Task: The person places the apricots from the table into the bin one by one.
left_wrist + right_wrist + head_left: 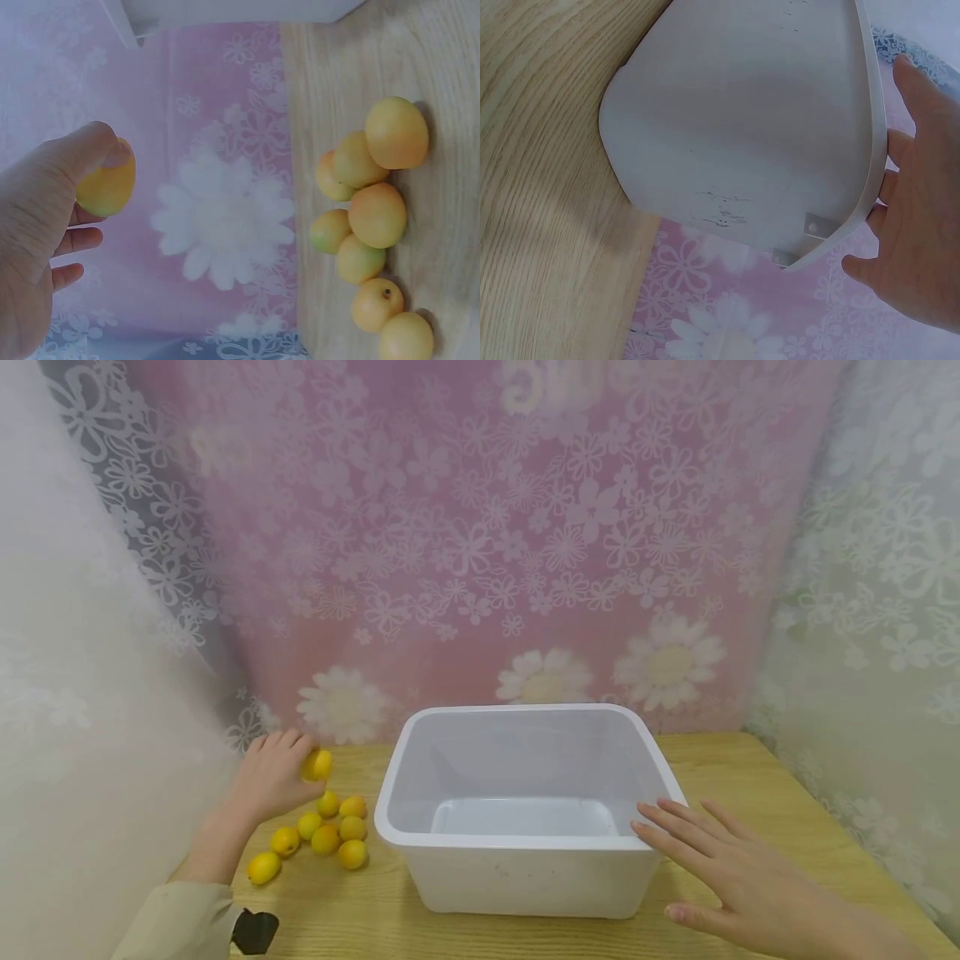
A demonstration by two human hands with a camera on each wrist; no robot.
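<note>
Pinched between the thumb and fingers of my left hand point(273, 777) is a small yellow-orange apricot point(318, 766), raised above the table. The left wrist view shows my thumb across the top of this apricot point(109, 184). Several more apricots point(326, 839) lie in a loose cluster on the table, below and to the right of that hand. A white plastic tub point(525, 881) stands upright in the middle, and no fruit shows inside it. My right hand point(727, 868) is at the tub's front right corner, fingers straight and spread, fingertips right at the rim.
The wooden table point(720, 768) ends at a pink flowered curtain point(480, 560) behind the tub. Pale flowered sheets hang on the left point(90, 693) and right point(885, 693). A dark object point(255, 932) sits beside the left sleeve cuff.
</note>
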